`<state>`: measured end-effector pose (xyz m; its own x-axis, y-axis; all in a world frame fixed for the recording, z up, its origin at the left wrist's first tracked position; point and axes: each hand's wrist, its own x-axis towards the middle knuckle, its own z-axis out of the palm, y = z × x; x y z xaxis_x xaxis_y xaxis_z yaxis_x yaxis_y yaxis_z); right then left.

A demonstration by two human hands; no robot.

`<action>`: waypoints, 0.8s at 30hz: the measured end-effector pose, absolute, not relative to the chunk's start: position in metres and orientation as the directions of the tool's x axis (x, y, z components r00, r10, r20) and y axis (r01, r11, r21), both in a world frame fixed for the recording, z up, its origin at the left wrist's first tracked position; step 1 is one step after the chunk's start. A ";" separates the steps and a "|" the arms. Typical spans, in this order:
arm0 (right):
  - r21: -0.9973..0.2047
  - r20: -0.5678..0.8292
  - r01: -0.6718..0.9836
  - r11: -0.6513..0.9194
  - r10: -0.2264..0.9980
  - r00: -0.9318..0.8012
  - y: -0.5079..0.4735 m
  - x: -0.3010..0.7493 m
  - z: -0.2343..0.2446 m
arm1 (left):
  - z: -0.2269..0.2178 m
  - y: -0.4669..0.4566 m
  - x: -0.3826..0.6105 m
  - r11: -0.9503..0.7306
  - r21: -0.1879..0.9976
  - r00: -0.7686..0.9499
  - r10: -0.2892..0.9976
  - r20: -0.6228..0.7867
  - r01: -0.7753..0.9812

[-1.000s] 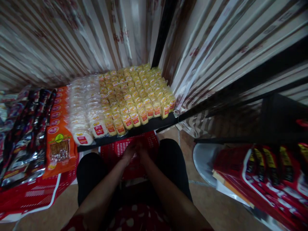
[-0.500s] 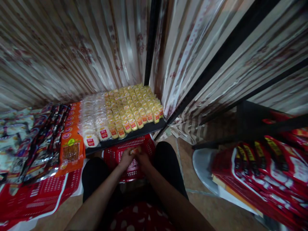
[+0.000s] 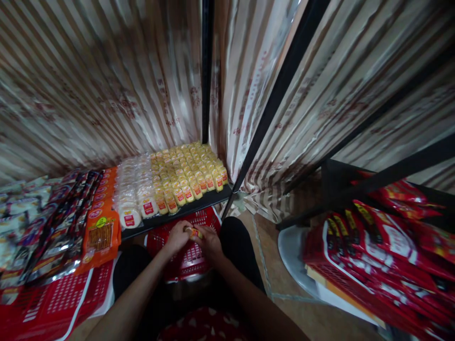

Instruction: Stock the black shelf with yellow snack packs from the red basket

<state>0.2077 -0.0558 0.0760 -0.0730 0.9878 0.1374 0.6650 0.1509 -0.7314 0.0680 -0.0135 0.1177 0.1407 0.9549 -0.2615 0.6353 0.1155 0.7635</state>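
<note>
Between my hands is a small yellow snack packet (image 3: pixel 194 232) with a red and orange label, like those on the shelf. My left hand (image 3: pixel 178 237) pinches its left end, and my right hand (image 3: pixel 210 241) grips the right end. Both hands are over a red plastic basket (image 3: pixel 188 269) on the floor between my knees. Just beyond, rows of yellow packets (image 3: pixel 188 175) stand on a low black shelf (image 3: pixel 185 209). Clear packs of round white pieces (image 3: pixel 131 213) stand to their left.
Orange snack bags (image 3: pixel 101 232) and dark shiny packets (image 3: pixel 60 222) line the shelf's left part. A second red basket (image 3: pixel 46 303) sits at lower left. On the right, a red basket (image 3: pixel 330 270) holds red bags (image 3: pixel 384 237). Black metal posts (image 3: pixel 273 104) and a striped curtain (image 3: pixel 142 71) enclose the corner.
The view has turned slightly right and up, so the shelf appears lower and further left. The packet shows more clearly between my hands, which both still hold it.
</note>
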 end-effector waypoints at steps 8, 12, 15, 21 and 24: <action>-0.703 0.175 0.684 0.194 0.980 -0.098 -0.061 0.221 0.085 | 0.135 -0.011 0.082 -0.002 0.765 0.186 0.970 -0.154 0.644; -0.706 0.189 0.695 0.138 0.982 -0.003 -0.054 0.226 0.088 | 0.139 -0.005 0.093 -0.062 0.780 0.169 0.984 -0.057 0.623; -0.721 0.207 0.686 0.104 0.976 0.070 -0.046 0.231 0.092 | 0.141 0.003 0.103 -0.031 0.829 0.139 0.989 -0.057 0.558; -0.737 0.231 0.674 0.058 0.958 0.170 -0.029 0.239 0.097 | 0.146 0.017 0.122 -0.008 0.860 0.056 0.998 -0.024 0.510; -0.741 0.274 0.666 0.086 0.944 0.184 -0.023 0.241 0.096 | 0.146 0.024 0.128 -0.042 0.849 0.055 0.998 0.015 0.526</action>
